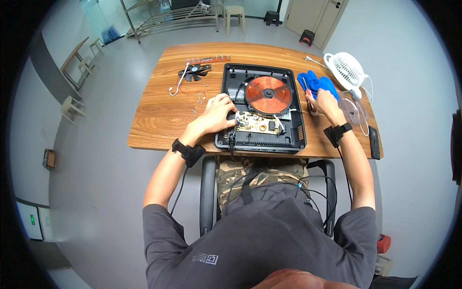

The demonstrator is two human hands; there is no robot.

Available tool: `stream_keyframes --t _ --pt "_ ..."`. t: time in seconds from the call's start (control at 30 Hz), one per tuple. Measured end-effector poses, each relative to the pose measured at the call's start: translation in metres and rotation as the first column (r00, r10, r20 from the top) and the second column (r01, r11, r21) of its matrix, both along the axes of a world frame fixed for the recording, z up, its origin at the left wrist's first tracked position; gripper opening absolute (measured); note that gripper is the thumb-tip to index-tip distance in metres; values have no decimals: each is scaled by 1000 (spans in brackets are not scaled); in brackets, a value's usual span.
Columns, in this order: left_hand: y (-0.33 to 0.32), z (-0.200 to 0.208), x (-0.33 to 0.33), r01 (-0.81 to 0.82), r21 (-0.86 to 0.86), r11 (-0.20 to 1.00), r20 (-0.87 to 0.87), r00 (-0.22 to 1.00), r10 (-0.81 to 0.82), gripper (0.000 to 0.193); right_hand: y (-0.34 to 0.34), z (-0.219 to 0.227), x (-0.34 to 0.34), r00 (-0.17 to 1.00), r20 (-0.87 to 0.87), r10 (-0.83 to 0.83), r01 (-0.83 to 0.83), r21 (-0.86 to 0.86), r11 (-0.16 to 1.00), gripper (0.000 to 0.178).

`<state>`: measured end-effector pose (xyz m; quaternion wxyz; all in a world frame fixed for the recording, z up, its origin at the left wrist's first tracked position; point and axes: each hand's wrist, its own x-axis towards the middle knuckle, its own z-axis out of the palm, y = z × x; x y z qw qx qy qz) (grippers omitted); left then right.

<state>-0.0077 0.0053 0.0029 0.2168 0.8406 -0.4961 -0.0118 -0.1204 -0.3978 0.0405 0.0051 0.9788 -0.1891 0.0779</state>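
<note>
An opened induction cooker, its black housing (pixel 299 130) lying on the wooden table (pixel 159 115), sits in front of me. Inside it are a round copper coil (pixel 260 98) and, nearer to me, a pale circuit board (pixel 255 126). My left hand (pixel 219 113) reaches over the housing's left wall. Its thumb and fingertips close at the board's left end, beside some wires; what they pinch is too small to make out. To the right of the housing, my right hand (pixel 326 105) is wrapped round a screwdriver (pixel 309 93) with a red and dark handle, its shaft pointing away from me.
Left of the housing lie a black fan (pixel 195 74), a red strip (pixel 209 59) with wires and several loose screws (pixel 199 98). At right are a blue cloth (pixel 310 79), a white fan (pixel 346 70), a clear plastic piece (pixel 355 110) and a black flat object (pixel 374 143).
</note>
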Motion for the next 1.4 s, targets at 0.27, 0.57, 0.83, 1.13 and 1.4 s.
stream_keyframes --t 0.27,0.57,0.83,1.13,1.4 --pt "-14 38 13 -181 -161 970 -233 962 141 29 56 42 30 921 220 321 -371 249 895 39" --pt "-53 44 32 -310 28 950 -253 918 307 36 56 15 66 929 3 369 -355 286 890 30" --pt "-71 53 21 -249 90 964 -391 882 265 44 47 -3 85 954 36 299 -296 295 909 26" --pt "-65 51 22 -250 -8 968 -668 722 180 59 48 5 82 937 77 340 -337 448 828 30" --pt "-39 69 3 -197 63 978 -720 670 181 38 63 21 60 896 33 443 -384 559 735 29"
